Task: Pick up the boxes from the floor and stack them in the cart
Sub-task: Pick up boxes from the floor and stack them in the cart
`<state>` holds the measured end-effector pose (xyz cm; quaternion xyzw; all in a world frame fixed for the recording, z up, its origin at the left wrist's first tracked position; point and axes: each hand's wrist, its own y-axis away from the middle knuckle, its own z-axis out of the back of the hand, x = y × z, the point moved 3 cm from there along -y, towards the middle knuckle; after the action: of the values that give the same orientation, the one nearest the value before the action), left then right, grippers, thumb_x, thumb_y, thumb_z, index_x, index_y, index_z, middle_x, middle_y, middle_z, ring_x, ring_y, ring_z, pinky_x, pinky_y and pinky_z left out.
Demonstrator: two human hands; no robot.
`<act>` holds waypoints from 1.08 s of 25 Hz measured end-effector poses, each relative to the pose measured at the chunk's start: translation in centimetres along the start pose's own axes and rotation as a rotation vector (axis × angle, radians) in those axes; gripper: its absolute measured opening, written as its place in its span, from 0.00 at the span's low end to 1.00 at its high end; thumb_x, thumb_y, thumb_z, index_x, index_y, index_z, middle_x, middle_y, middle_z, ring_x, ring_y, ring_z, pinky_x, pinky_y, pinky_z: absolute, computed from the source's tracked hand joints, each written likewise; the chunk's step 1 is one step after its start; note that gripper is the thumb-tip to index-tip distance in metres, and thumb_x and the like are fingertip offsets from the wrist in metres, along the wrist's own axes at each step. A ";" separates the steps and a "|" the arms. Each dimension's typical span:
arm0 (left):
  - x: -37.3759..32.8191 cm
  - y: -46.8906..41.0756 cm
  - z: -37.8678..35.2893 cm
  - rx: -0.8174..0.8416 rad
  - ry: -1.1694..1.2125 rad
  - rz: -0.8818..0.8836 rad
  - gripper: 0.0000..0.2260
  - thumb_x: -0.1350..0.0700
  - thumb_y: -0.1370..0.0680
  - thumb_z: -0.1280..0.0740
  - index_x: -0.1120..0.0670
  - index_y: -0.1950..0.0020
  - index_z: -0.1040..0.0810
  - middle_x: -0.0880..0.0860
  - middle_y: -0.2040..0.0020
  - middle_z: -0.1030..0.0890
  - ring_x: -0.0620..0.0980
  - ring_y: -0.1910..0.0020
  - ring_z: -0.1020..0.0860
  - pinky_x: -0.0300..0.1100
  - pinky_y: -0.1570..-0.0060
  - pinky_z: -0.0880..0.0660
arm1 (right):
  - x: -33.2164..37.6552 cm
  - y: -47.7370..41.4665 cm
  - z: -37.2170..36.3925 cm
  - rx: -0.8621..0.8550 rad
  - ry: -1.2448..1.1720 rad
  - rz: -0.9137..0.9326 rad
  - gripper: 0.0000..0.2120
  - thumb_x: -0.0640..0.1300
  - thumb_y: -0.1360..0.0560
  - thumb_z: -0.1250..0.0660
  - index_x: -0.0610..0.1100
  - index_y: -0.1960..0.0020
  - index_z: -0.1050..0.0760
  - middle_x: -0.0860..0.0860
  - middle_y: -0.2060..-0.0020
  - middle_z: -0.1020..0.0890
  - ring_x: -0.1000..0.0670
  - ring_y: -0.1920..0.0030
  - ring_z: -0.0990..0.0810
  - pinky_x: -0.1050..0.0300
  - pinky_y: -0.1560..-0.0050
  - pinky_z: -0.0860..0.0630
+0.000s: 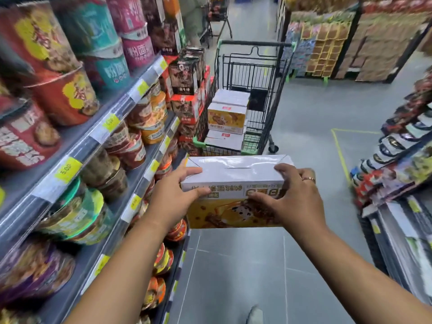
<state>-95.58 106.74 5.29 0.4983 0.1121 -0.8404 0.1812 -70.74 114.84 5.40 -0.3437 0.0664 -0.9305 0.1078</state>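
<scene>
I hold a white and yellow box (236, 176) in front of me at chest height, its white top facing up. My left hand (174, 191) grips its left end with the thumb on top. On the right end my right hand (293, 194) grips it, fingers curled over the near face. Ahead stands a black wire cart (254, 73) with green corner guards. Inside it lie several similar boxes (228, 116) stacked at the left side. The cart's right half shows bare wire.
Shelves of instant noodle cups (70, 108) run along my left, close to my left arm. Stacked red and black cartons (187, 90) stand beside the cart's left side. A snack rack (397, 160) lines the right. Grey floor (304, 118) lies between.
</scene>
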 end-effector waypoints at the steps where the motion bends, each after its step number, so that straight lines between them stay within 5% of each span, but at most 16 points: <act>1: -0.3 -2.1 -0.4 -0.015 0.009 0.018 0.17 0.52 0.32 0.22 0.37 0.49 0.22 0.45 0.41 0.20 0.45 0.43 0.22 0.48 0.42 0.23 | -0.1 -2.4 -0.4 0.018 0.003 0.006 0.39 0.66 0.42 0.23 0.57 0.35 0.30 0.51 0.47 0.34 0.44 0.47 0.23 0.52 0.49 0.23; 10: -0.2 -22.0 -2.1 0.002 -0.064 0.021 0.20 0.55 0.30 0.23 0.45 0.41 0.21 0.45 0.33 0.28 0.43 0.39 0.26 0.38 0.42 0.27 | -0.6 -21.5 -7.7 0.046 0.004 -0.018 0.37 0.66 0.41 0.23 0.58 0.36 0.30 0.49 0.44 0.32 0.45 0.47 0.23 0.50 0.48 0.22; 18: 1.7 -40.4 -3.7 0.133 -0.159 -0.010 0.21 0.54 0.32 0.22 0.38 0.44 0.23 0.46 0.29 0.31 0.46 0.32 0.31 0.45 0.31 0.34 | -1.1 -35.9 -14.5 0.066 0.017 -0.123 0.33 0.62 0.38 0.24 0.57 0.36 0.30 0.49 0.44 0.33 0.45 0.50 0.22 0.52 0.50 0.23; 27: 5.7 -55.3 -9.1 0.235 -0.392 0.098 0.21 0.58 0.31 0.22 0.45 0.42 0.23 0.54 0.31 0.35 0.51 0.29 0.36 0.31 0.37 0.43 | -5.6 -49.2 -22.9 0.365 -0.019 -0.186 0.28 0.51 0.30 0.26 0.53 0.33 0.33 0.47 0.39 0.37 0.44 0.51 0.23 0.57 0.50 0.27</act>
<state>-113.86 159.22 -3.61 0.3478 -0.0480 -0.9187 0.1807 -89.19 164.97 -5.69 -0.3317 -0.1364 -0.9298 0.0826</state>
